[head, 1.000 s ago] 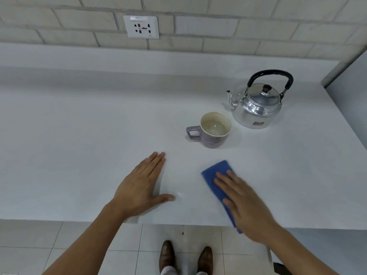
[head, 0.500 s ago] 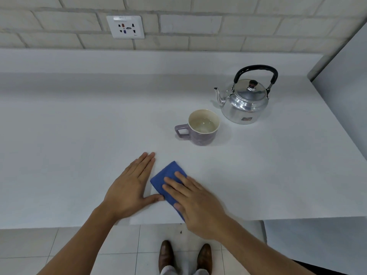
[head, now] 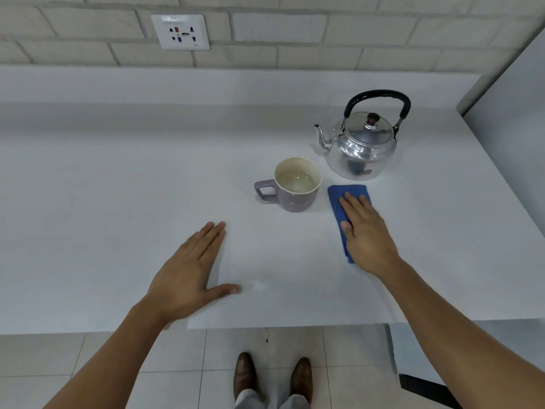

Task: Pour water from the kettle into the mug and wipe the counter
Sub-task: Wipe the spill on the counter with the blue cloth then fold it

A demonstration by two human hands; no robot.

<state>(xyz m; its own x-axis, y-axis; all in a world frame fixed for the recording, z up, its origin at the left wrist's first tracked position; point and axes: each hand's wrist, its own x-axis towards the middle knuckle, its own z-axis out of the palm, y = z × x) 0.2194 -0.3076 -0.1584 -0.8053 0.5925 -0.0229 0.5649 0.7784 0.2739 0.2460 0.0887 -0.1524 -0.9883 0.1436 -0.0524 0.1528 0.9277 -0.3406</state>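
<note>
A silver kettle (head: pixel 362 149) with a black handle stands upright at the back right of the white counter (head: pixel 118 202), spout pointing left. Just in front and left of it is a purple mug (head: pixel 295 199) with water inside and its handle to the left. My right hand (head: pixel 365 234) lies flat on a blue cloth (head: pixel 348 191), pressing it to the counter right of the mug and in front of the kettle. My left hand (head: pixel 188 276) rests flat on the counter near the front edge, fingers spread, holding nothing.
A wall socket (head: pixel 180 32) sits in the brick wall behind the counter. A grey side panel (head: pixel 507 113) closes off the right end. A small wet glint (head: pixel 259 286) shows by my left thumb. My brown shoes (head: pixel 244 376) stand on the tiled floor below.
My right hand slid the blue cloth left to my left hand, then away and right, up beside the mug. The left hand stayed put.
</note>
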